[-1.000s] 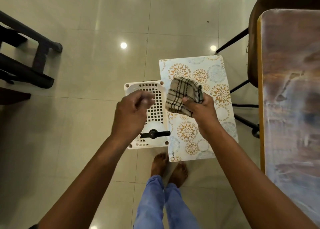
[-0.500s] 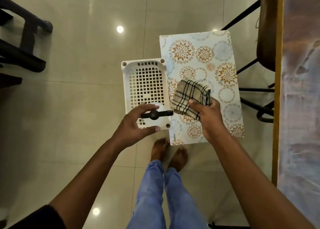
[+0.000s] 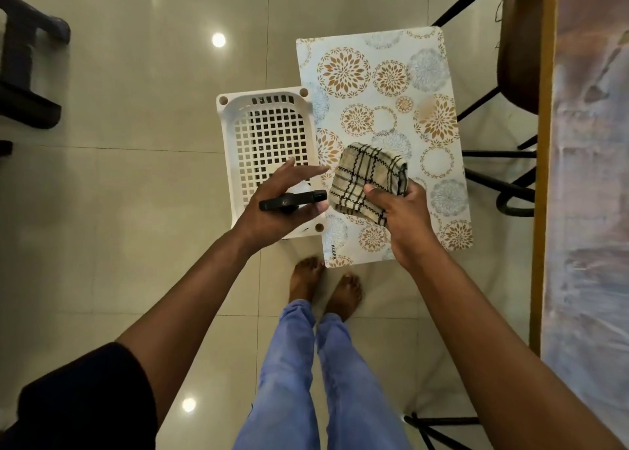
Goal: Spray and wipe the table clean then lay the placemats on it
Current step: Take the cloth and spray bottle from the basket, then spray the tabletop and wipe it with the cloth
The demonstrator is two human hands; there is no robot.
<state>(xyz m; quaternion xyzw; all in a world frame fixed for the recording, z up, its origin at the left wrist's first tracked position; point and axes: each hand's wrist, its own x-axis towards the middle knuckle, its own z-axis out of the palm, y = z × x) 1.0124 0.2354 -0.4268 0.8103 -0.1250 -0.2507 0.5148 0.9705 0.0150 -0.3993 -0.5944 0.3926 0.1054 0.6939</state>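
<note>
Change since earlier frame: my left hand (image 3: 282, 204) has gone from reaching over the spray bottle (image 3: 292, 200) in the basket (image 3: 226, 136) to having it lifted above the basket's near end. My right hand (image 3: 401, 211) has kept its hold on the cloth (image 3: 369, 180).

Head view, left grip: thumb and lower fingers wrapped round the bottle neck under the black spray head; index finger stretched forward, off the trigger. Bottle body mostly hidden by my palm.

Head view, right grip: thumb pinching the folded checked cloth against curled fingers, just right of the basket, above the placemats.

Placemats (image 3: 384, 109): flat on the floor, touching the basket's right side, still to be laid.

Table (image 3: 585, 177): well right of the basket, past the placemats; only its near edge and a streaked strip of top show. Not sprayed yet, by my reading.

Stool (image 3: 514, 58): between placemats and table, legs spread over the floor.

Risk 1: hold on the bottle looks partial. A quick swing toward the table could let it slip.

Risk 2: nozzle points right, toward the cloth and placemats. A stray squeeze would wet them.

Risk 3: my bare feet are just near of the placemats. Stepping on one on the glossy tile could make it slide.

Risk 4: stool legs lie in my path to the table.
</note>
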